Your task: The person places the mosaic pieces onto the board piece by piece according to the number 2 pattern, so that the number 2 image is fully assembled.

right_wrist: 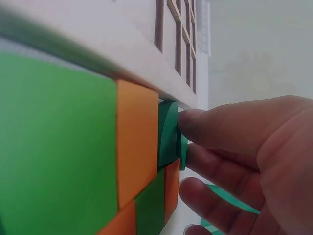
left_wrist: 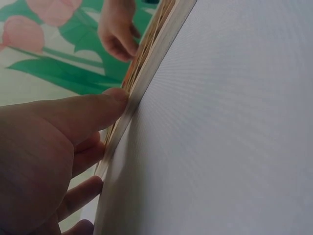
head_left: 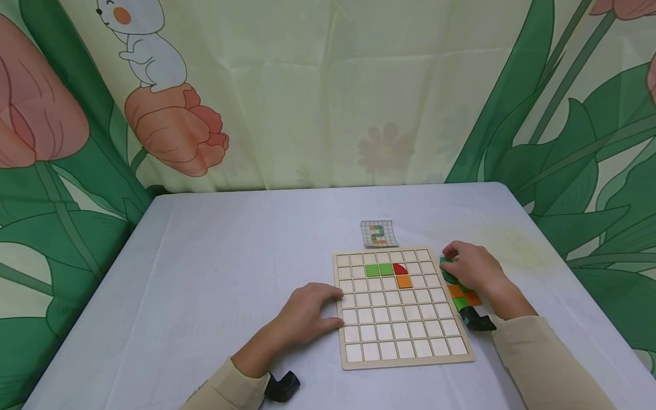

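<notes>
A wooden grid board (head_left: 408,362) lies on the table with two light green tiles (head_left: 378,270), a red rounded tile (head_left: 400,269) and an orange tile (head_left: 404,282) in its upper cells. My left hand (head_left: 307,313) touches the board's left edge, thumb and fingers extended and spread along it. Beyond the right edge, my right hand (head_left: 474,266) pinches a dark green tile (right_wrist: 183,149) between thumb and finger. Close below that hand lie loose tiles: another dark green one (right_wrist: 168,132), orange ones (right_wrist: 137,142) and green ones (right_wrist: 58,147).
A small printed card (head_left: 379,233) with a coloured grid pattern lies just behind the board. White cloth covers the table (head_left: 220,256). Behind it hangs a curtain (head_left: 318,102) printed with flowers and leaves. Black camera mounts (head_left: 283,387) sit at both wrists.
</notes>
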`<act>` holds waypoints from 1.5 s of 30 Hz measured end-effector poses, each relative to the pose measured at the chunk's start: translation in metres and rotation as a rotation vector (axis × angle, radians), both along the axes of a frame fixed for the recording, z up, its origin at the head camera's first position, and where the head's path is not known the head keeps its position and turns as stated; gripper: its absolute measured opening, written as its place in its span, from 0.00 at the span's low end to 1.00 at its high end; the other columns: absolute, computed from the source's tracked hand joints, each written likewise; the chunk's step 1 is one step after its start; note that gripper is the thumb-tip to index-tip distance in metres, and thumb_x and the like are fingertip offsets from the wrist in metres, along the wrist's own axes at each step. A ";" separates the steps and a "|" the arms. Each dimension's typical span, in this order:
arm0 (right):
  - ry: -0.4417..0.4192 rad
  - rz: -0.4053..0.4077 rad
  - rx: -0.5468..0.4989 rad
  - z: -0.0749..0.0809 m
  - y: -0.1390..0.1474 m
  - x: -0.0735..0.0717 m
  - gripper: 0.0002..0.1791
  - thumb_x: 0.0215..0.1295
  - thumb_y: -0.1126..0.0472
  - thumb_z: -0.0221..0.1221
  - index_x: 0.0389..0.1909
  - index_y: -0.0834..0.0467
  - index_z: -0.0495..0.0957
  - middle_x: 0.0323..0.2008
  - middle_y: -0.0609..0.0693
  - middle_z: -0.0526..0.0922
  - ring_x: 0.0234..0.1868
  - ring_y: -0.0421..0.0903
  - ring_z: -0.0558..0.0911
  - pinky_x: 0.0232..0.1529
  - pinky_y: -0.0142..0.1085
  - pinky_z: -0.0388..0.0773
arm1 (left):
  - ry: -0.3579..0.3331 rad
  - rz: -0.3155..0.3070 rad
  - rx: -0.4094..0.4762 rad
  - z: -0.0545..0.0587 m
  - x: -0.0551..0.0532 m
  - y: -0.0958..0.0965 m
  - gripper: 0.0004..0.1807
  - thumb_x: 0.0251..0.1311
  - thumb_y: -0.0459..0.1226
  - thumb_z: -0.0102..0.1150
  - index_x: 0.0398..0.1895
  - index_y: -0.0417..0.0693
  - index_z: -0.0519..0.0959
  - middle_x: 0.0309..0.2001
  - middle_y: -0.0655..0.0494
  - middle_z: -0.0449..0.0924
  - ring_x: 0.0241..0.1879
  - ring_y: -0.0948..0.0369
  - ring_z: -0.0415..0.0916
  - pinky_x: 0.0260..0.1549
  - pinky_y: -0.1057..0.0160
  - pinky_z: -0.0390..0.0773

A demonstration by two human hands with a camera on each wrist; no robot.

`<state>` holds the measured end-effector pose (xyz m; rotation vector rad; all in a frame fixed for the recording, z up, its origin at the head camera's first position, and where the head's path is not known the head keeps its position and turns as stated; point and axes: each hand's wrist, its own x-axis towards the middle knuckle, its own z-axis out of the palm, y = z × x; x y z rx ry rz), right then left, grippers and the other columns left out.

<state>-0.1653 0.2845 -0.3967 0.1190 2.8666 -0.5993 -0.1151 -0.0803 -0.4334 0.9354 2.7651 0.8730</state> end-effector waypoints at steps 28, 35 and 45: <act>0.017 -0.049 0.012 -0.001 0.001 0.002 0.26 0.69 0.57 0.59 0.60 0.69 0.72 0.58 0.72 0.73 0.45 0.62 0.73 0.48 0.57 0.75 | 0.002 -0.001 0.006 0.000 0.000 0.000 0.26 0.56 0.43 0.73 0.57 0.46 0.80 0.55 0.55 0.81 0.59 0.54 0.74 0.59 0.50 0.71; 0.030 -0.017 0.035 0.001 0.002 0.003 0.24 0.69 0.56 0.59 0.58 0.70 0.73 0.54 0.70 0.77 0.41 0.60 0.75 0.42 0.53 0.76 | -0.002 -0.001 0.008 0.001 0.000 0.000 0.25 0.56 0.43 0.73 0.57 0.46 0.80 0.55 0.55 0.81 0.59 0.54 0.74 0.59 0.50 0.71; 0.073 -0.032 0.008 0.006 -0.005 0.011 0.26 0.67 0.54 0.62 0.58 0.68 0.74 0.55 0.70 0.76 0.45 0.62 0.74 0.48 0.57 0.76 | -0.005 -0.003 0.004 0.001 0.000 0.000 0.25 0.56 0.43 0.73 0.57 0.46 0.80 0.55 0.55 0.81 0.59 0.54 0.74 0.59 0.51 0.71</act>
